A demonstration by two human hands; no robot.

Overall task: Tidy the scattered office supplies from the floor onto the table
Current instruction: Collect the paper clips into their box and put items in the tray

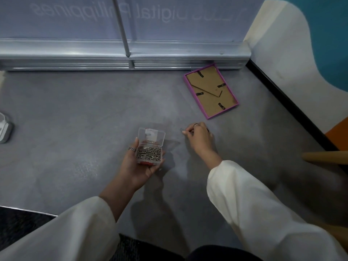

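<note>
My left hand (138, 164) holds a small clear plastic box (149, 147) with its lid open, full of silver paper clips (149, 153). To the right, my right hand (198, 137) is low over the grey floor, its fingertips pinching a single paper clip (181, 130). Face down on the floor at the upper right lies a pink picture frame (211, 90), showing its brown backing.
A metal banner-stand base (122, 57) with an upright pole runs along the back. A white and grey device (4, 129) sits at the left edge. A wooden furniture leg (323, 157) enters from the right, by a wall with black skirting (286, 102). Dark carpet (22, 221) begins lower left.
</note>
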